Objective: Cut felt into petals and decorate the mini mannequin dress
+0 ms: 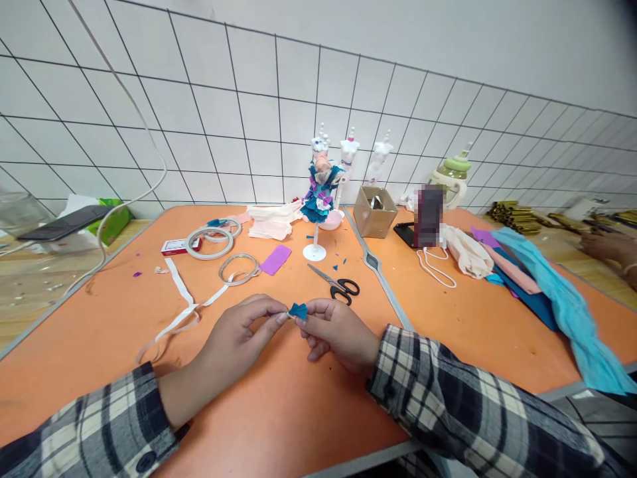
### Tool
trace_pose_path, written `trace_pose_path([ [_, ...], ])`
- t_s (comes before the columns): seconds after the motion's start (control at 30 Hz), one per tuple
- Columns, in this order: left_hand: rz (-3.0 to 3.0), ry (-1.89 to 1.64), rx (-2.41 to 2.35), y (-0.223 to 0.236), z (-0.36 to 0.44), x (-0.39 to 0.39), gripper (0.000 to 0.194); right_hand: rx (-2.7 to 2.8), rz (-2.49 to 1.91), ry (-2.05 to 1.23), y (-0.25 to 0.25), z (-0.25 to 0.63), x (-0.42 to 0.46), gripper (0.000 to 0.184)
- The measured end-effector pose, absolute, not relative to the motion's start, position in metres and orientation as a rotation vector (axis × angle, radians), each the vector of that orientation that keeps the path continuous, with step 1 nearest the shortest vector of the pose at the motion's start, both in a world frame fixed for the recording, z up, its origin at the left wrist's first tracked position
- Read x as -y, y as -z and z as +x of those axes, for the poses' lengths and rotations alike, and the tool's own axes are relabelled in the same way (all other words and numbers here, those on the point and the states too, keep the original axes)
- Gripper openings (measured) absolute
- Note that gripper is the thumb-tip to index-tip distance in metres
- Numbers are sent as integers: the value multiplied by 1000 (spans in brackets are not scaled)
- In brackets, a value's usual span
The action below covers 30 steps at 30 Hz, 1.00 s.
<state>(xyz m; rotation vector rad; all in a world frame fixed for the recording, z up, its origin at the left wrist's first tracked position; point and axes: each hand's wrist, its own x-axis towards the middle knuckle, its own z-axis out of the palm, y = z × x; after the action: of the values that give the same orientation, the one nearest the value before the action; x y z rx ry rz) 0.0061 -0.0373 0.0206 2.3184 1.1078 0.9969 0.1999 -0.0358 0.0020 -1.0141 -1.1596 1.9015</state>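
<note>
Both hands work at the near middle of the orange table (239, 411), on a small teal paper piece (298, 311) held just above the surface between the fingertips. Step in hand, as judged: shaping or gathering the piece, its upper edge flared like a little fan and its lower end drawn narrow. Left hand (243, 332): thumb and forefinger closed in a narrow pinch at the left, narrow end of the piece; a thin pale bit shows at that pinch, too small to identify. Right hand (336, 325): thumb and forefinger closed on the right side of the piece, remaining fingers curled loosely beneath. Next move, by inference, calls for the left pinch to keep the gathers tight while the right fingertips fold or turn the paper; light pressure advised, since thin paper could crush or tear. Pose: left forearm enters from the near left and reaches diagonally inward, back of the hand upward; right forearm comes in from the near right, hand turned so that the fingers point left and meet the other set. Fingertips of the two hands are close, with the piece between. Just beyond the right hand lie scissors (334, 282), untouched, blades pointing far left. Farther off stands a dress form (317, 199) in ruffled teal, purple and pink; the piece's colour resembles its teal.
</note>
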Motion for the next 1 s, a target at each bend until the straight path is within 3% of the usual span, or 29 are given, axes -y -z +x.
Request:
trace_pose_path([
  [0.2,2466,-777,-566,-23,-3,36,25,1508,-905,-2029,1,211,28,44],
  [0.37,2436,-541,-422,-26,0,41,20,1848,-791,-2025,7,216,25,36],
  [0.5,2432,-469,-426,-27,1,42,17,2203,-690,-1560,6,216,24,14],
  [0.63,2453,-436,-480,-22,1,42,17,2349,-653,-1027,1,219,21,11],
  [0.83,2683,-497,-519,-19,0,41,17,2254,-803,-863,-6,224,18,11],
  [1.0,3057,-589,-486,-25,-2,40,24,2182,-1074,-1109,-8,224,19,25],
])
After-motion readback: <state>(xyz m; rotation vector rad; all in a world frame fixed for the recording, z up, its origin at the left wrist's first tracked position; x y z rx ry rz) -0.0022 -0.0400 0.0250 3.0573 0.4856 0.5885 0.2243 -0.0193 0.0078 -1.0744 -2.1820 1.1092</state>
